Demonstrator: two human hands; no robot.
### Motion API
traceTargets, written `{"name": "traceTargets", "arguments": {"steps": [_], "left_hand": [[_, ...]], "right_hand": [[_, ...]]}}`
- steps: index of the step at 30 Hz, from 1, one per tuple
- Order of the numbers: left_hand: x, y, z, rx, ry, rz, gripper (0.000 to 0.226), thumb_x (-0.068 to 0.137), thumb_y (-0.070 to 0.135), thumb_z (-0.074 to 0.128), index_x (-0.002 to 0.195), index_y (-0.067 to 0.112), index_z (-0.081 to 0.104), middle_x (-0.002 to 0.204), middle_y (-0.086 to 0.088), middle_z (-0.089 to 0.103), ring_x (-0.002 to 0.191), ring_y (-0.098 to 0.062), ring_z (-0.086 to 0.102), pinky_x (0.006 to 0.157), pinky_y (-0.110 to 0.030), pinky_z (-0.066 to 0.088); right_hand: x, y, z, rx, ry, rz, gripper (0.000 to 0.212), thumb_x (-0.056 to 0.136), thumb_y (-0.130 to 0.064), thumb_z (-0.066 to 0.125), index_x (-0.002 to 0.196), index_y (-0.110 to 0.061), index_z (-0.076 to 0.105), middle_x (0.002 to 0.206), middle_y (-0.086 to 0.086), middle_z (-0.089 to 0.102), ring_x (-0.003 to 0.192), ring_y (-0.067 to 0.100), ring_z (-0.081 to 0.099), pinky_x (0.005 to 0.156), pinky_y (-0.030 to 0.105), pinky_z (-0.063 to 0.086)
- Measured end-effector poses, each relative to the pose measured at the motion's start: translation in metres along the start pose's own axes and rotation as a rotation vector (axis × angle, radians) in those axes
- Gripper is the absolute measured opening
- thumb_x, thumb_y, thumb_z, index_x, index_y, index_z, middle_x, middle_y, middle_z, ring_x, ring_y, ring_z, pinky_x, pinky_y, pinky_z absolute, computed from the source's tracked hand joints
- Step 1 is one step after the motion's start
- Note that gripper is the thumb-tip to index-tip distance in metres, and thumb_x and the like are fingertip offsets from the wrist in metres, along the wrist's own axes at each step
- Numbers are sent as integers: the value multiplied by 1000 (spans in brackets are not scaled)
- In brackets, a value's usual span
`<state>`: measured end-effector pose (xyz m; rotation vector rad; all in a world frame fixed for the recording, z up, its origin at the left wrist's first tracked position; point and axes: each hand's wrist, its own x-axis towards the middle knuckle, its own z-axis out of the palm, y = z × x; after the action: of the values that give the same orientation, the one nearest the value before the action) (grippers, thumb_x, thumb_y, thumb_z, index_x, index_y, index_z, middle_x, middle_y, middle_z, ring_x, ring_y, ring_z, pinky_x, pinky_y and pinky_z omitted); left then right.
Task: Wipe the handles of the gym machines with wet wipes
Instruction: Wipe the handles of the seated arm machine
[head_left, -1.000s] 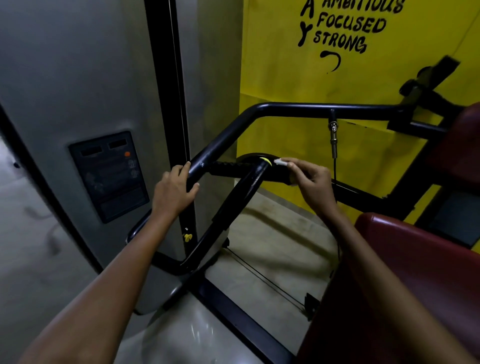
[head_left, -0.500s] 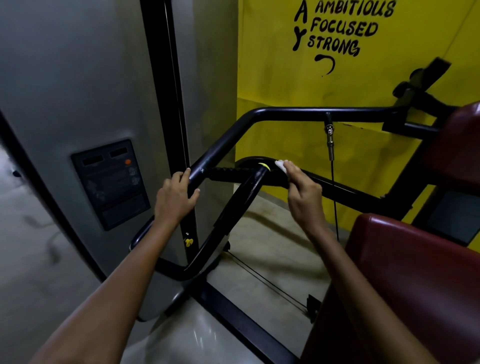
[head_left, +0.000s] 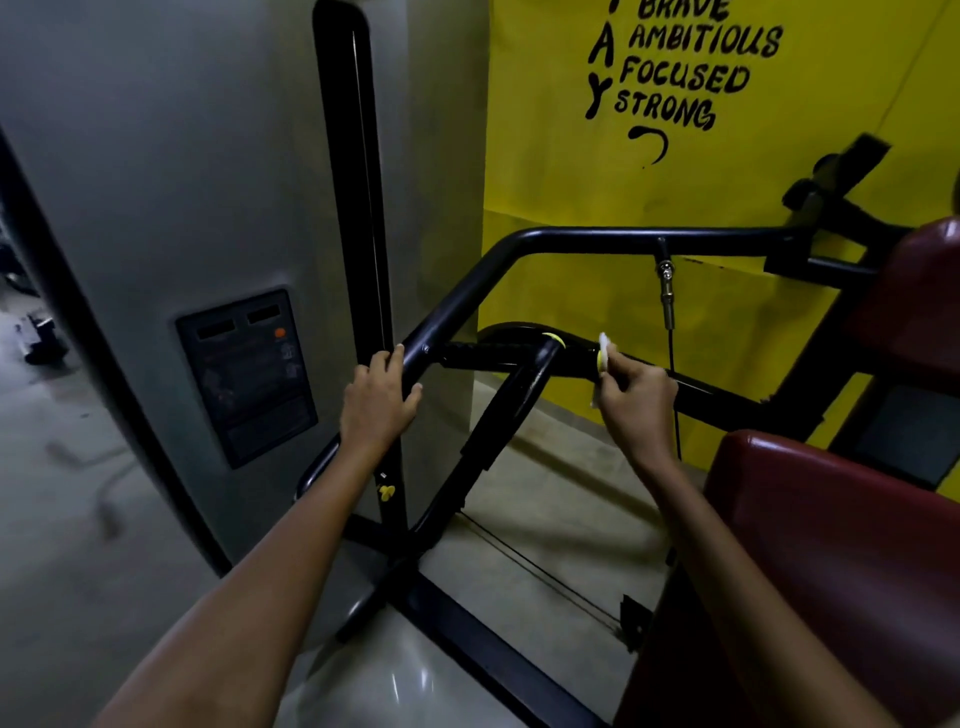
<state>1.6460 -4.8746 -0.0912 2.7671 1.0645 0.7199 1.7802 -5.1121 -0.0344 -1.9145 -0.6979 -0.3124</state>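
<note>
A black gym machine bar (head_left: 587, 239) bends down toward me, with a short ribbed black handle (head_left: 483, 354) branching off it to the right. My left hand (head_left: 376, 405) grips the sloping bar just left of that handle. My right hand (head_left: 636, 402) pinches a small white wet wipe (head_left: 605, 347) against the right end of the handle, by its yellow end cap (head_left: 556, 339). Part of the wipe hangs below my fingers.
A grey weight-stack cover (head_left: 156, 208) with a dark label plate (head_left: 247, 374) stands at the left. A yellow wall (head_left: 571, 156) with black lettering is behind. Dark red seat pads (head_left: 831, 545) fill the right. A thin cable (head_left: 672, 395) hangs from the bar.
My right hand has slid right along the handle to its end and turned, so the wipe now stands up at my fingertips. My left hand keeps its grip.
</note>
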Motion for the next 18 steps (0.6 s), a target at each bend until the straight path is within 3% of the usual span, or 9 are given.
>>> {"name": "traceTargets", "arguments": {"steps": [5,7,10,12,14,15,17,18], "left_hand": [[-4,0,-2,-99,-34,5,61,96,35,47,147,9,26,142,-11,36,116,-32,41,90,-43,42],[-7,-1,-4,-95,-47,27,62,96,32,48,148,9,24,147,-12,31,124,-34,37,94,-45,41],[-16,-10,-9,-96,-105,81,66,95,26,49,150,10,17,155,-13,19,141,-35,17,108,-47,32],[-21,-14,-14,-138,-153,112,68,95,25,49,151,11,13,157,-11,10,144,-34,7,113,-46,23],[-28,-18,-23,-231,-226,112,69,95,25,49,151,11,12,159,-11,2,145,-32,0,115,-45,18],[-32,-18,-28,-274,-272,103,69,95,26,49,151,10,12,159,-11,-1,145,-32,-3,116,-45,16],[-38,-14,-39,-321,-323,91,65,96,28,49,149,7,18,158,-14,0,145,-33,-2,116,-45,13],[-41,-11,-45,-346,-319,101,61,96,29,49,146,5,25,157,-16,7,145,-34,4,116,-45,15]], "right_hand": [[-9,-11,-3,-12,33,15,43,84,7,49,124,-7,58,104,18,69,62,2,55,50,6,42],[-13,-17,-8,-17,28,41,42,84,8,50,122,-4,59,106,21,67,55,-6,54,47,5,42],[-28,-28,-13,-56,28,92,39,84,8,49,121,0,60,98,23,69,44,-5,52,47,6,41],[-42,-34,-11,-90,12,115,37,86,7,49,120,-1,62,85,15,69,50,4,56,53,14,49],[-59,-38,-3,-127,4,144,33,87,4,51,116,-3,65,70,8,64,43,1,53,47,10,44],[-69,-41,2,-138,7,173,32,86,3,52,114,-4,67,67,8,64,43,-1,54,49,14,47],[-87,-47,9,-136,20,238,31,85,2,54,113,-5,67,73,13,67,48,1,57,54,25,50],[-97,-51,10,-144,14,264,31,85,3,53,112,-4,67,76,13,67,49,2,58,51,23,47]]}}
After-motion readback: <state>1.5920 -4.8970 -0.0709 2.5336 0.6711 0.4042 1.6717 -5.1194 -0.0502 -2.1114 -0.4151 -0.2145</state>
